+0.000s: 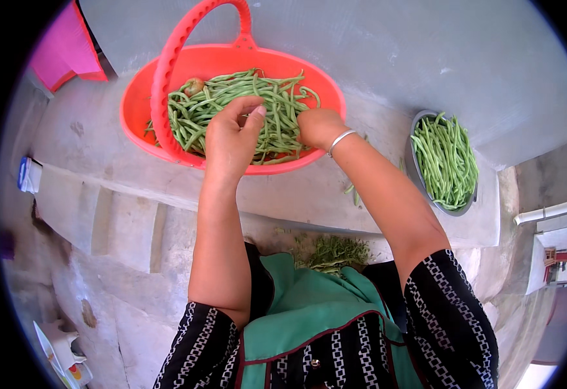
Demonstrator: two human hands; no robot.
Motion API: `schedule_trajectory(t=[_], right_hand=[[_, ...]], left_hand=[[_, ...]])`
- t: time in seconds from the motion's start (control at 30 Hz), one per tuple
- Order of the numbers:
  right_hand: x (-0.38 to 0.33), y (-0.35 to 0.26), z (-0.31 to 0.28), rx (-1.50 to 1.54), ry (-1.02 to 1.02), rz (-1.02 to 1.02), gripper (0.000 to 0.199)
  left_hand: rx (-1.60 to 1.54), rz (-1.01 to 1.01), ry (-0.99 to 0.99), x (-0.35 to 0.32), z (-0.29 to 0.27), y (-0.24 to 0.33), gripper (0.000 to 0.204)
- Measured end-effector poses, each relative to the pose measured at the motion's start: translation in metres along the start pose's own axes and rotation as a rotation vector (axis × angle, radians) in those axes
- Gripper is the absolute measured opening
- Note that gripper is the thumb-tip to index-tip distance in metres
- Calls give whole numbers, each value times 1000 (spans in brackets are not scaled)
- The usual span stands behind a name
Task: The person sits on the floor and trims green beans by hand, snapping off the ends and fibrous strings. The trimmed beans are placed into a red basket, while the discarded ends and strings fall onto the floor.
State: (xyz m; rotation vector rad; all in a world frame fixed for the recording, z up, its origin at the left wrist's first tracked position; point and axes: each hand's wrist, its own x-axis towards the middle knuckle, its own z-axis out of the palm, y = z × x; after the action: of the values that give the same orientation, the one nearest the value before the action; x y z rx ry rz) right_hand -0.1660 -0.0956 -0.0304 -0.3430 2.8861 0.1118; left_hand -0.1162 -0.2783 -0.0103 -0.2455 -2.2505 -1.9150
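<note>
Red basket (215,60) — green beans (275,107) — black, white-patterned sleeves (452,318)

A black top (351,353) shows at the bottom of the frame, printed with stripes of white chain-like links. Its left sleeve (196,343) and right sleeve (448,318) bear the same pattern and end near the elbows. Over it lies a green apron (303,308), creased in soft folds and edged with thin dark-red piping (316,317). A small shiny fastening (316,363) sits at lower centre. Right of the frame's centre, a smooth silver-coloured bracelet (342,142) rings the right wrist.
</note>
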Motion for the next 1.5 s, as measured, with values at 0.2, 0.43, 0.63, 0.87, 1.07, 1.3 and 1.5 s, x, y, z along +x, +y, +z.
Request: schedule_trajectory(t=[0.2,0.43,0.63,0.87,1.07,1.3,1.5], right_hand=[[9,11,-21,225,330,-48,19],[-9,24,-84,408,642,-181,19],[-8,0,-33,79,23,16,23],[20,-7,-13,45,-126,46,22],[15,20,-44,150,436,25,21],[-110,55,-164,302,842,-156,19],[-210,66,-86,993,801,133,20]], left_hand=[[-50,-13,46,3,-10,8,22],[-51,14,55,2,-7,1,19],[-57,28,67,-6,-7,4,20],[-60,10,113,-8,-16,4,20],[-69,30,111,-4,-11,4,20],[-136,54,110,-3,4,5,16],[-399,-16,-263,-37,81,33,32]])
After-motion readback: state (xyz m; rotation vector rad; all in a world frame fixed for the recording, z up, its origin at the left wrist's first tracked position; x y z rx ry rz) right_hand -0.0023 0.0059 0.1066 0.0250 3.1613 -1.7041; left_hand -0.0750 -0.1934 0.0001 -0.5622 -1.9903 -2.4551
